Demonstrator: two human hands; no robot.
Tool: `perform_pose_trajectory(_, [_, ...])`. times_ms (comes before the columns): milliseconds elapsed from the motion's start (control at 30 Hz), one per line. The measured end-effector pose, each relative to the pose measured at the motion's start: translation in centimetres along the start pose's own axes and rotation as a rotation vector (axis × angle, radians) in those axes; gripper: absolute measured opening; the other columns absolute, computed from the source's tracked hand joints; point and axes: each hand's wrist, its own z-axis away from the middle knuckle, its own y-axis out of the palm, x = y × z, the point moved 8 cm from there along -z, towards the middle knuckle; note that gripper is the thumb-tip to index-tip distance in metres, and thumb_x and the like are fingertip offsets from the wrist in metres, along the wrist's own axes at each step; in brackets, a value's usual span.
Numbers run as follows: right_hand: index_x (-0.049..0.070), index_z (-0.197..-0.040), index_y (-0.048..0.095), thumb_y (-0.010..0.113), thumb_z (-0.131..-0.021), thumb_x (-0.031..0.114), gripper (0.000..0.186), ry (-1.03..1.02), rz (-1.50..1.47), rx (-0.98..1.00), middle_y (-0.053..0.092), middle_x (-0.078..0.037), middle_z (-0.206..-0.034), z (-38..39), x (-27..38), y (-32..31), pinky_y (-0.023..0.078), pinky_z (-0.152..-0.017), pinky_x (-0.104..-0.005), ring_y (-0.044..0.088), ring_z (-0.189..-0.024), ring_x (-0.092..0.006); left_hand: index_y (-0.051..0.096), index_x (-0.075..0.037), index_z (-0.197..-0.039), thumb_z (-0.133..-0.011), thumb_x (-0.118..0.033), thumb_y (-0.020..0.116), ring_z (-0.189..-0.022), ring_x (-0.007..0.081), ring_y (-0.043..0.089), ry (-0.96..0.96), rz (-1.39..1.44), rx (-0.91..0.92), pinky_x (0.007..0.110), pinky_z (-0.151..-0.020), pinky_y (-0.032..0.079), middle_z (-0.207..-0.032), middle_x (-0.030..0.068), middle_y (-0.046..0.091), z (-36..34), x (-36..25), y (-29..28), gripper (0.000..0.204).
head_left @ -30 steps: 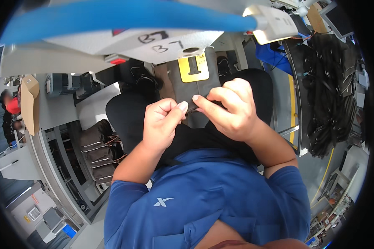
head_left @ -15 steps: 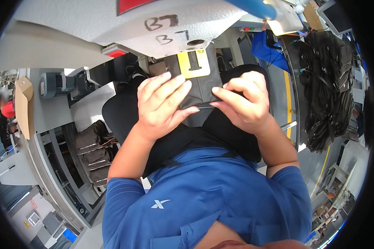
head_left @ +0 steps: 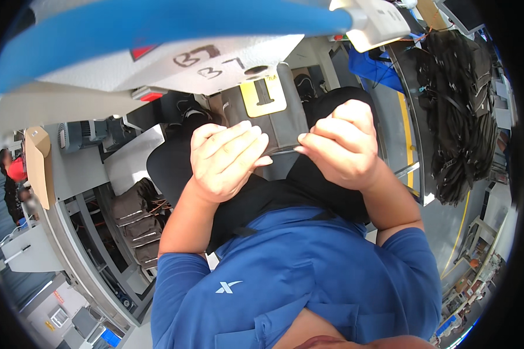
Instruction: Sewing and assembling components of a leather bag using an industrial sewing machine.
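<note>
A dark grey fabric panel (head_left: 291, 119) lies beneath the head of a white machine (head_left: 174, 78), with its near edge toward me. On the panel rests a yellow plate (head_left: 276, 96) with a dark slot through it. My left hand (head_left: 224, 163) is at the panel's near left corner, its fingers pressed together and the thumb below them; the fingertips partly hide that corner. At the near right corner, my right hand (head_left: 346, 148) is closed in a pinch, fingers curled and thumb against them. The exact grip of both hands on the cloth is partly hidden.
A blue hose (head_left: 186, 38) crosses above the machine. Black straps or bags (head_left: 457, 116) hang in a heap at the right, near a blue bin (head_left: 372, 72). Folded dark fabric pieces (head_left: 140, 221) are stacked low at the left. A cardboard box (head_left: 38, 166) stands at the far left.
The left hand's fingers have drawn together and the right hand's have curled more. The view has shifted, so the blue hose now spans the top; the panel and yellow plate appear slightly turned.
</note>
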Motion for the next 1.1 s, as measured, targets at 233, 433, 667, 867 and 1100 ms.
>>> perform_pose_trajectory(233, [0.004,-0.074,0.061,0.083,-0.083,0.019,0.028,0.875,-0.66,0.076,0.057,-0.003,-0.071,2.3,-6.5,4.9,0.041,-0.058,-0.0267,0.052,-0.064,-0.009,0.078,-0.006,-0.098,-0.079,-0.027,0.081,-0.093,0.0242,0.071,0.024,0.008,0.004,0.04,-0.079,0.049,-0.097,0.0068,0.075,-0.4,0.2,-0.2,0.028])
perform_pose_trajectory(433, [0.006,-0.073,0.057,0.076,-0.091,0.019,0.029,1.085,-0.966,0.162,0.048,0.007,-0.067,3.7,-6.8,7.3,0.036,-0.056,-0.0232,0.042,-0.063,-0.0019,0.077,-0.003,-0.092,-0.083,-0.025,0.079,-0.084,0.0257,0.069,0.041,0.097,0.0,0.039,-0.07,0.047,-0.092,0.0092,0.073,-0.5,0.0,-0.8,0.024])
perform_pose_trajectory(667, [0.007,-0.074,0.058,0.079,-0.088,0.016,0.028,0.972,-1.007,-0.043,0.051,0.007,-0.068,1.9,-9.8,8.7,0.038,-0.056,-0.0224,0.043,-0.063,-0.0009,0.075,0.003,-0.106,-0.088,-0.059,0.066,-0.084,0.0296,0.065,-0.215,0.067,0.063,0.042,-0.079,0.05,-0.089,0.0151,0.067,-2.7,1.9,0.3,0.064])
perform_pose_trajectory(867, [0.002,-0.094,0.064,0.073,-0.09,0.007,0.011,0.975,-1.136,-0.035,0.06,0.004,-0.078,4.1,-11.3,11.2,0.045,-0.064,-0.0231,0.053,-0.072,-0.0028,0.063,-0.002,-0.134,-0.088,-0.052,0.071,-0.129,0.0407,0.055,-0.459,0.029,0.519,0.049,-0.11,0.04,-0.135,0.0221,0.062,-3.2,2.1,2.7,0.069])
perform_pose_trajectory(1100, [-0.001,-0.082,0.067,0.077,-0.089,0.02,0.024,1.069,-0.705,-0.034,0.065,-0.009,-0.076,7.7,-19.7,14.5,0.047,-0.062,-0.0307,0.06,-0.067,-0.0139,0.023,-0.005,-0.161,-0.079,-0.012,0.085,-0.127,0.0348,0.059,-0.853,0.086,0.59,0.042,-0.11,0.044,-0.145,0.0233,0.053,-2.4,0.6,3.7,0.103])
